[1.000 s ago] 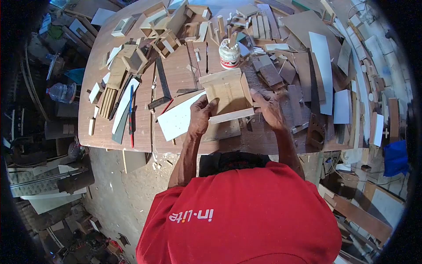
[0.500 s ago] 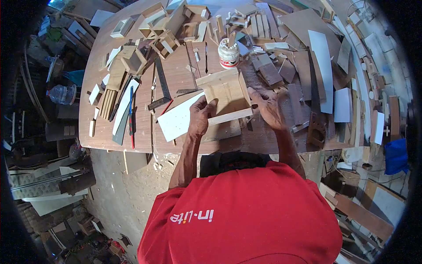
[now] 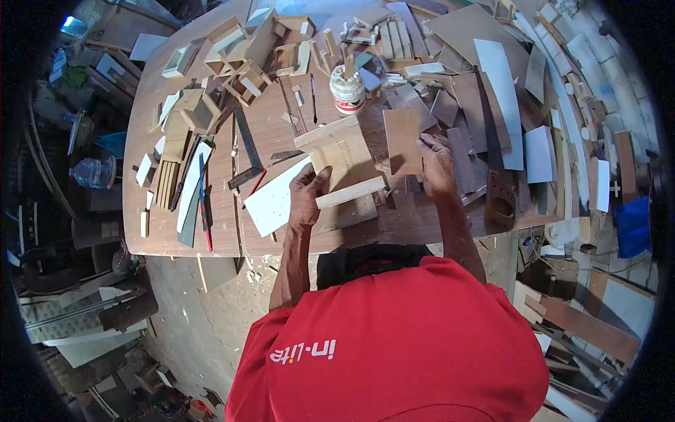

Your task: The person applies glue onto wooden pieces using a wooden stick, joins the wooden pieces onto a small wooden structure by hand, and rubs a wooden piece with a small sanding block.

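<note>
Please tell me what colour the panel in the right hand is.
The panel is brown; it shows best in the head view.

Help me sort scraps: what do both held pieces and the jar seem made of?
The flat panel: probably bare plywood or fibreboard, from its matte brown face. The edged panel: likely bare wood, from its pale, unpainted strips. The jar: perhaps smooth plastic or glass, given its whitish, printed side.
</note>
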Demonstrator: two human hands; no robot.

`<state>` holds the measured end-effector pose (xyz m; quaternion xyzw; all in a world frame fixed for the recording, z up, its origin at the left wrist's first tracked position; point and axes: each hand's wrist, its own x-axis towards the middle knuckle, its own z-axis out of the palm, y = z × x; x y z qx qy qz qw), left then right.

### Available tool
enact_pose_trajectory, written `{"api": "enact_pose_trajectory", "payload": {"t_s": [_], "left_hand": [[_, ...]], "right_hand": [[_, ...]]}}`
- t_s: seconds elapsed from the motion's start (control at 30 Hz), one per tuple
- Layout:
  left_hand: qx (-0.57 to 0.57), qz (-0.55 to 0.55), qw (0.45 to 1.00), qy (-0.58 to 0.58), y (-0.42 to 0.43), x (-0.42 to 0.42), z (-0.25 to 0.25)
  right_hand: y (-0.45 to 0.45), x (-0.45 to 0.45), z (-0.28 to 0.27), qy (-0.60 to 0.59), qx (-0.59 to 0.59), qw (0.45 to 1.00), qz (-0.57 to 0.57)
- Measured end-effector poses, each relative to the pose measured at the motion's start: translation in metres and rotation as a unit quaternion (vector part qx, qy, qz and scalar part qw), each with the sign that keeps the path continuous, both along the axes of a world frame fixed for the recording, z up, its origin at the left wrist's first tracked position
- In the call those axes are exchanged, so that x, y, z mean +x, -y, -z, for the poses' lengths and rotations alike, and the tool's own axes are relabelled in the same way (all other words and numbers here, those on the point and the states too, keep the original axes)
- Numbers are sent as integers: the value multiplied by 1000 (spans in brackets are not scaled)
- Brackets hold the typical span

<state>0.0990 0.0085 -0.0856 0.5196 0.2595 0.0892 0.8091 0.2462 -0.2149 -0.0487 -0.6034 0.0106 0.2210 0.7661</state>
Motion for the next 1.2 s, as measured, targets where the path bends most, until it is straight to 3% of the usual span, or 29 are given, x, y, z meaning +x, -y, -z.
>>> {"api": "enact_pose_trajectory", "payload": {"t_s": [0.03,0.13,0.37,0.43,0.53,0.73,0.87,0.9,0.93,0.97,1.03,1.13,1.2], "left_hand": [[0,3,1000,2,3,2,-1],[12,-28,999,26,10,6,-6],[12,7,1000,9,7,3,-3],[18,3,1000,7,11,4,-5],[28,-12,999,12,15,5,-9],[18,-12,1000,6,18,6,-16],[29,6,1000,3,19,8,-10],[27,8,1000,1,20,9,-10],[27,8,1000,1,21,9,-10],[23,5,1000,5,21,10,-10],[20,1,1000,9,21,10,-9],[31,8,999,10,21,10,-11],[31,-6,999,-9,24,11,-16]], "right_hand": [[0,0,3,-46,68,997,13],[4,-1,6,-106,103,989,19],[2,-2,25,-155,128,979,14],[5,0,35,-187,245,950,-47],[9,-1,25,-250,269,927,-73],[-5,-14,2,-219,151,963,-34],[-7,-20,31,-192,166,964,-77],[-13,-25,37,58,107,990,-76],[-17,-28,42,303,40,950,-69],[-14,-27,44,304,41,949,-69],[-10,-24,23,-56,53,993,-92],[-17,-25,2,34,-35,994,-94],[-16,-27,-16,-14,-57,992,-115]]}}
